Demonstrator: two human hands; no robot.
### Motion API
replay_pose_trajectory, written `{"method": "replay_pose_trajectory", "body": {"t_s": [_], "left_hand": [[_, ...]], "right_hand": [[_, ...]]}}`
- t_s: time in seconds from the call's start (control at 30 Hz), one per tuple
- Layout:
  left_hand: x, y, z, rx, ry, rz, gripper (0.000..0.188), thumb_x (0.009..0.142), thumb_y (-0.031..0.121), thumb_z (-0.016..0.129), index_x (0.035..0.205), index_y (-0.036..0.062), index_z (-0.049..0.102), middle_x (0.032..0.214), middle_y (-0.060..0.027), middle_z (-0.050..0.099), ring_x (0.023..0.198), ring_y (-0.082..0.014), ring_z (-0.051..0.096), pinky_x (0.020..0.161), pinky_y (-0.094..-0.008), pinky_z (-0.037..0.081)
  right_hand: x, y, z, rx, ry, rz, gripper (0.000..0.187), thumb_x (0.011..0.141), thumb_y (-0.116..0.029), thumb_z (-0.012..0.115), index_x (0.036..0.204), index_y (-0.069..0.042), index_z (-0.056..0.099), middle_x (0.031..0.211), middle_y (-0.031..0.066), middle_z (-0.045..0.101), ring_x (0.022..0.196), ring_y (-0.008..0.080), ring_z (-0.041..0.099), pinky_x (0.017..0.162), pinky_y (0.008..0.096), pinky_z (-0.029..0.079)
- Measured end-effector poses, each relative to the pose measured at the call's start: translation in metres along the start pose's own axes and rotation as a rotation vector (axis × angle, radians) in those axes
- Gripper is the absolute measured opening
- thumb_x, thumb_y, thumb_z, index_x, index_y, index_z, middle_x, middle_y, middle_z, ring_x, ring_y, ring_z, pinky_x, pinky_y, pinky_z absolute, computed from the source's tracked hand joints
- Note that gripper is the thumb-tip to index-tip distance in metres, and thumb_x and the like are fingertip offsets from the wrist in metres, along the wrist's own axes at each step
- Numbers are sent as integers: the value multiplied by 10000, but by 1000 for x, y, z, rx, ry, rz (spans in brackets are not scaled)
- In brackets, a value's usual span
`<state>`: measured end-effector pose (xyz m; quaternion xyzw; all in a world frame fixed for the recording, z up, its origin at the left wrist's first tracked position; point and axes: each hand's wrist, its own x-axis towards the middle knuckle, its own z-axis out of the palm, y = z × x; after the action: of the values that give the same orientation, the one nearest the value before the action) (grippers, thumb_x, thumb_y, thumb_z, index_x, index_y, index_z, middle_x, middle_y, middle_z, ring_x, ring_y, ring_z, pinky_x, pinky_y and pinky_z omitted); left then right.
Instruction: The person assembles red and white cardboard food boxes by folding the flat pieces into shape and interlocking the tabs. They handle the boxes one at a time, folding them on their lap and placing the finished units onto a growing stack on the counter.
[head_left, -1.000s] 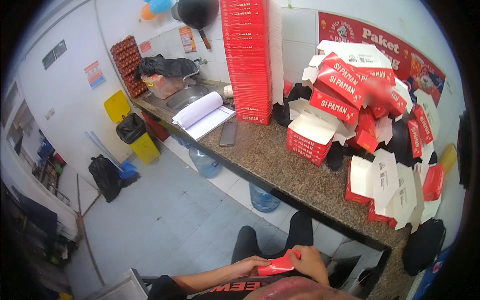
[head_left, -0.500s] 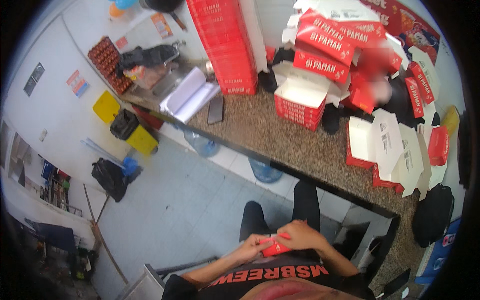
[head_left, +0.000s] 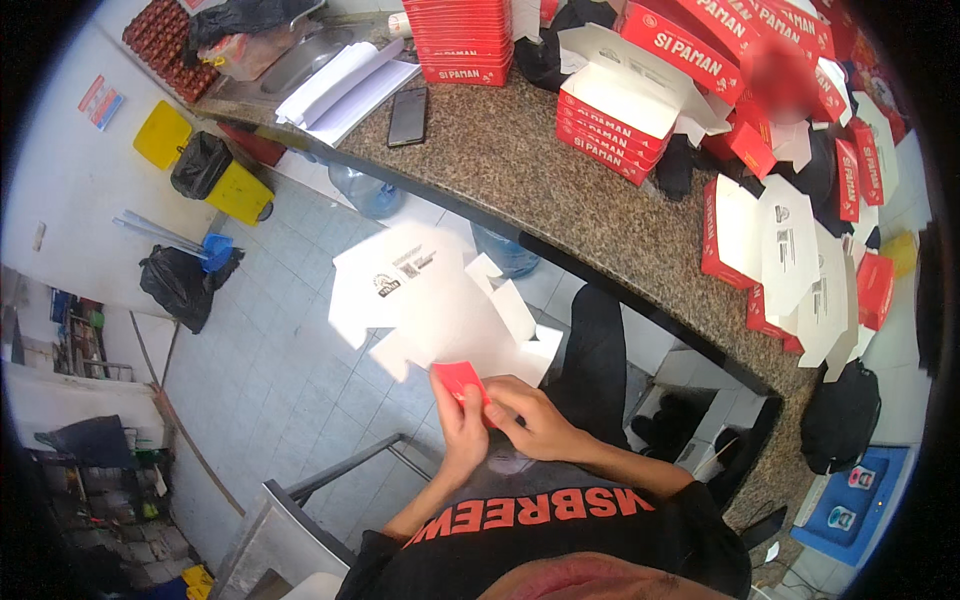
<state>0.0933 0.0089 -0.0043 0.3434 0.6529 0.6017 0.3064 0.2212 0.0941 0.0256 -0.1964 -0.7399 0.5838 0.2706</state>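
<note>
A partly unfolded cardboard food box [head_left: 440, 290] spreads out in front of my body, its white inside facing up and its cut flaps sticking out to the sides. Its near edge is a narrow red panel, folded up. My left hand [head_left: 462, 430] pinches the left part of that panel between thumb and fingers. Close beside it, my right hand [head_left: 535, 420] grips the right part, fingers bent against the card. The panel's underside is hidden by my hands.
Ahead runs a granite counter [head_left: 480, 165] with a phone [head_left: 407, 117], papers [head_left: 335, 95], a stack of red boxes [head_left: 463, 55] and nested open boxes [head_left: 612, 135]. More open boxes [head_left: 735, 225] stand to the right. A metal chair frame [head_left: 300, 530] is at my lower left.
The box, before mostly hidden with only a red part showing between my hands, is now spread out with its white inside up. My hands have moved left and up in view.
</note>
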Motion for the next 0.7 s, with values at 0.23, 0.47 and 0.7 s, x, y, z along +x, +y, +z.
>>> {"method": "replay_pose_trajectory", "body": {"t_s": [0.23,0.47,0.7], "left_hand": [[17,2,-34,603,-179,413,564,901,115,706,1411,-20,505,1377,-267,562,1211,-416,593,930,-428,547],[12,-6,-70,750,-316,417,698,862,169,753,1472,8,454,1378,-225,585,1206,-405,612,983,-462,535],[-1,-13,-59,535,-229,296,797,910,140,703,1538,-73,260,1422,-293,530,1244,-445,583,1004,-457,517]], "right_hand": [[15,20,-11,816,104,371,441,977,-159,686,1363,-19,526,1279,73,591,1177,172,574,1041,351,465],[5,67,-12,-169,115,97,374,888,-255,813,1147,-32,662,1045,95,687,939,222,653,782,367,550],[-26,86,31,-258,124,252,312,884,-304,817,1060,-69,712,987,63,682,826,207,648,669,346,518]]}}
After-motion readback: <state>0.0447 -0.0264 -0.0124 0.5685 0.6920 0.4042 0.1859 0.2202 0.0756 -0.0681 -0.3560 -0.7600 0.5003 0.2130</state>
